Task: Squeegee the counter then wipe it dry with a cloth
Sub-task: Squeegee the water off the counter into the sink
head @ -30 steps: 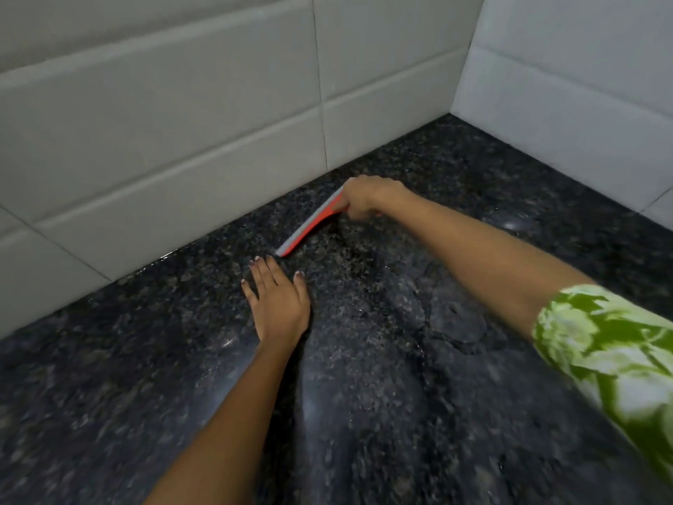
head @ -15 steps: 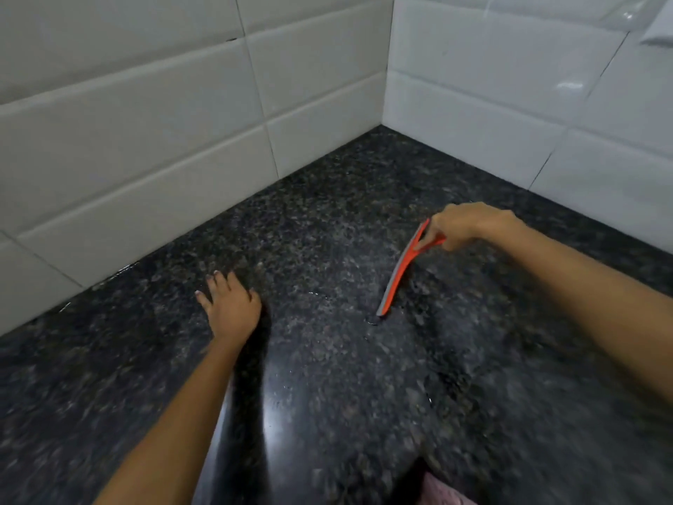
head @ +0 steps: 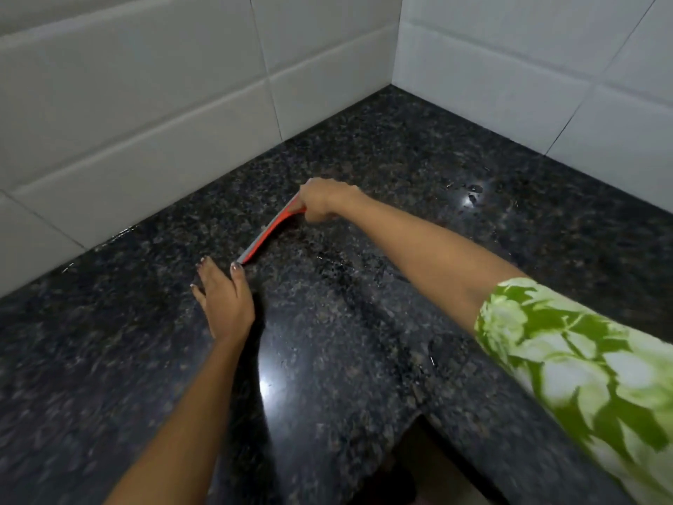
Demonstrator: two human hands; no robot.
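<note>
The dark speckled counter (head: 364, 359) runs into a corner of white tiled wall (head: 145, 103), with water beads glinting toward the right wall. The right hand (head: 322, 200), fingers closed round the handle, holds the orange squeegee (head: 267, 235) blade-down near the back wall, while the left hand (head: 224, 300) lies flat and empty beside its tip. Steady pressure and overlapping pulls should clear the water best.

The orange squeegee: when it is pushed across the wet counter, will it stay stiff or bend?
The squeegee looks mostly stiff: its orange back stays straight in the right hand. Its grey edge is probably softer. It seems light, and the wet counter may make it slippery.
</note>
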